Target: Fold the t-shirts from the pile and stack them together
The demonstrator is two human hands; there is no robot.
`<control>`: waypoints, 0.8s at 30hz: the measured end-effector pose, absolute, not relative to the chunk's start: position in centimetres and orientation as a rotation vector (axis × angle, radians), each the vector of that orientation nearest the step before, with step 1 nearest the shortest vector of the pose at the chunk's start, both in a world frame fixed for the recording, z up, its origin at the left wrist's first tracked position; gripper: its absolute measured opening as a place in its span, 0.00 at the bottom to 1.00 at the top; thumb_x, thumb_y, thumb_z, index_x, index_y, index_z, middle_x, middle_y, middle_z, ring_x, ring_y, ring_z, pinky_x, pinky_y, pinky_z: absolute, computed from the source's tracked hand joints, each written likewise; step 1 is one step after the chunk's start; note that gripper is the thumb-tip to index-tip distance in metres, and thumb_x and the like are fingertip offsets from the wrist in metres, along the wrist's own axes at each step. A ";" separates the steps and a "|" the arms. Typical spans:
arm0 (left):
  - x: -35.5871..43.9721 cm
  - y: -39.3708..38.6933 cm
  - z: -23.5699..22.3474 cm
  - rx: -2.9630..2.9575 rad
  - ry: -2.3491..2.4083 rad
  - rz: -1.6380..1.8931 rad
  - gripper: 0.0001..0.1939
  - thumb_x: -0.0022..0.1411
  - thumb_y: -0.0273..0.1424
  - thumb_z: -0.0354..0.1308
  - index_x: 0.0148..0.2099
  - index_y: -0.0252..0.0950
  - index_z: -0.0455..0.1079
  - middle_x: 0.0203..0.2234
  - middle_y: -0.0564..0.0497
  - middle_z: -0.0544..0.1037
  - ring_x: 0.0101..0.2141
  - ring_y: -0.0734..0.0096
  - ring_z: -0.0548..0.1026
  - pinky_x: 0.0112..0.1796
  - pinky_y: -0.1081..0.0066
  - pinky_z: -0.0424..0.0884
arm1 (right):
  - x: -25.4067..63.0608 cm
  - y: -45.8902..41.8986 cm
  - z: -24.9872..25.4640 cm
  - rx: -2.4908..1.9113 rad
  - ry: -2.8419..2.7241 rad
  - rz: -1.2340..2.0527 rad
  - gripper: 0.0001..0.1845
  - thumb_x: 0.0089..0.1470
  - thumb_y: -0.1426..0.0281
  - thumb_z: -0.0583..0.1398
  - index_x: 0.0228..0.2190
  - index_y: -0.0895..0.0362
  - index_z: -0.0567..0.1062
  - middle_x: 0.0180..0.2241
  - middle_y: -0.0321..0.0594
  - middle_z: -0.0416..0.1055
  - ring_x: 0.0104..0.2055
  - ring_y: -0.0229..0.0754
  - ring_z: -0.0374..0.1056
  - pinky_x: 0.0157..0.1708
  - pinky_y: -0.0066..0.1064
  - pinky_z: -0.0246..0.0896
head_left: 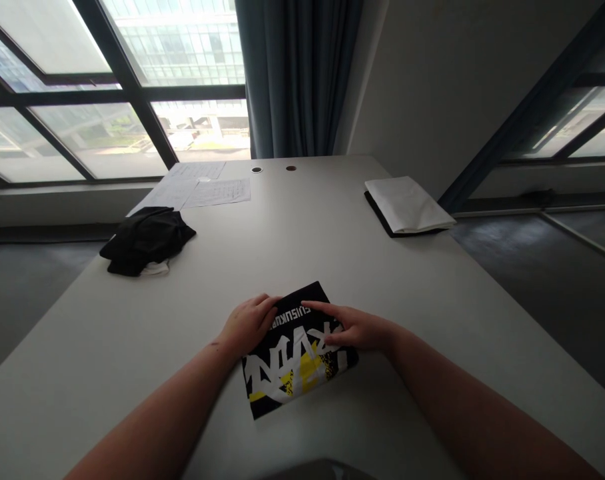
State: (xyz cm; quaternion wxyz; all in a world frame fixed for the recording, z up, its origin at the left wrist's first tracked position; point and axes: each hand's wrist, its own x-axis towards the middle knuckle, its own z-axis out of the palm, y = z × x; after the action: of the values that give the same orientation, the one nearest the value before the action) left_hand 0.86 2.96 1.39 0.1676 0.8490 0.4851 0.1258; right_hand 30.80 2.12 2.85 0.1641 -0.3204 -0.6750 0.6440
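A folded black T-shirt (302, 365) with white lettering and a yellow print lies at a slant in front of me, near the middle of the table. My left hand (250, 325) grips its upper left edge, with the fingertips partly hidden. At the right edge, my right hand (355, 327) holds the folded cloth. Its index finger stretches over the top and the thumb rests on the print; the other fingers are mostly hidden.
On the left of the white table (282, 247) sits a pile of black cloth (150, 237), with paper sheets (217, 192) behind it. A folded white cloth (407, 203) lies on something black at the right. Windows and a blue curtain (297, 73) stand beyond.
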 end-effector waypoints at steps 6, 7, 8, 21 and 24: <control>0.9 3.0 1.4 2.421 1.378 0.388 0.20 0.76 0.37 0.44 0.60 0.44 0.73 0.47 0.48 0.80 0.45 0.61 0.79 0.46 0.64 0.75 | 30.2 2.0 2.6 -0.995 -1.895 1.744 0.37 0.57 0.62 0.68 0.66 0.46 0.67 0.65 0.42 0.68 0.63 0.54 0.68 0.61 0.46 0.68; 0.9 3.0 1.4 2.412 1.387 0.392 0.20 0.76 0.38 0.44 0.60 0.44 0.73 0.47 0.48 0.81 0.45 0.61 0.79 0.46 0.64 0.75 | 30.2 2.0 2.6 -0.995 -1.869 1.767 0.37 0.57 0.62 0.68 0.66 0.47 0.68 0.64 0.42 0.69 0.62 0.54 0.69 0.60 0.47 0.68; 0.9 3.0 1.4 2.403 1.397 0.395 0.20 0.76 0.38 0.45 0.59 0.44 0.74 0.47 0.48 0.81 0.45 0.61 0.79 0.46 0.64 0.74 | 30.3 2.0 2.7 -0.993 -1.840 1.797 0.37 0.57 0.62 0.68 0.66 0.47 0.68 0.63 0.42 0.70 0.61 0.54 0.70 0.60 0.47 0.68; 0.7 3.3 1.2 2.367 1.652 0.309 0.15 0.76 0.36 0.46 0.43 0.42 0.74 0.40 0.49 0.80 0.41 0.63 0.79 0.40 0.67 0.69 | 34.0 4.7 5.9 -1.094 -1.947 1.865 0.40 0.57 0.68 0.65 0.68 0.47 0.64 0.59 0.42 0.75 0.57 0.52 0.74 0.54 0.43 0.74; 0.7 3.2 1.2 2.373 1.639 0.338 0.12 0.74 0.34 0.48 0.42 0.42 0.73 0.39 0.49 0.81 0.39 0.63 0.78 0.40 0.67 0.69 | 35.3 7.1 9.0 -1.136 -2.147 1.742 0.38 0.52 0.69 0.67 0.64 0.45 0.70 0.56 0.39 0.77 0.56 0.52 0.75 0.51 0.41 0.76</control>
State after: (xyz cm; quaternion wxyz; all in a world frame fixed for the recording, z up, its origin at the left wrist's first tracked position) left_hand 0.71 3.24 1.19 0.1184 0.8115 0.5605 0.1157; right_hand 35.32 7.10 8.96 0.0763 -0.3791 -0.7162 0.5810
